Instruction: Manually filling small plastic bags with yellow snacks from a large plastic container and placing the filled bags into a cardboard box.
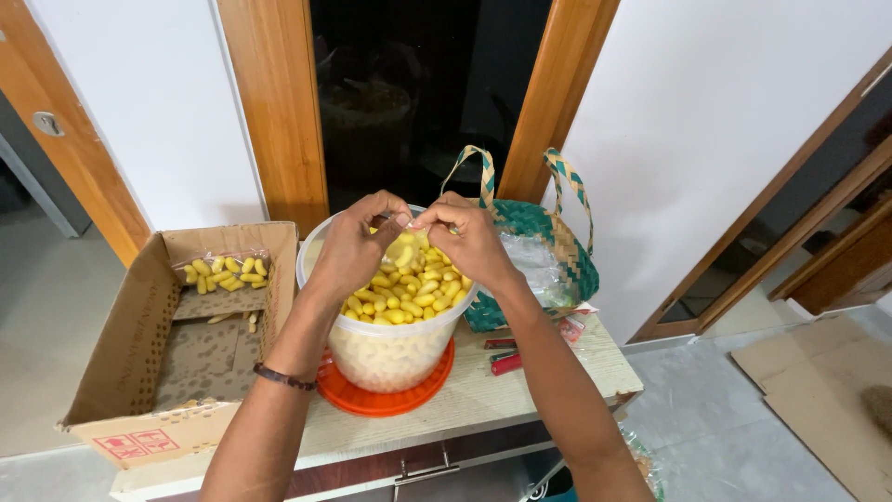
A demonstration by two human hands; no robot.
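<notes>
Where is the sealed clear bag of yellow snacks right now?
In the head view, the sealed clear bag of yellow snacks lies at the far end inside the open cardboard box, left of the clear plastic tub on the table.

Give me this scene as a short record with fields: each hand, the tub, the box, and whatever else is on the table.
left hand: pinching a small clear plastic bag above the tub
right hand: pinching the same bag
tub: clear round plastic tub of small yellow snack pieces, standing on an orange lid
box: open cardboard box holding one sealed packet of yellow pieces
behind: green woven basket
table: pale wooden tabletop
</notes>
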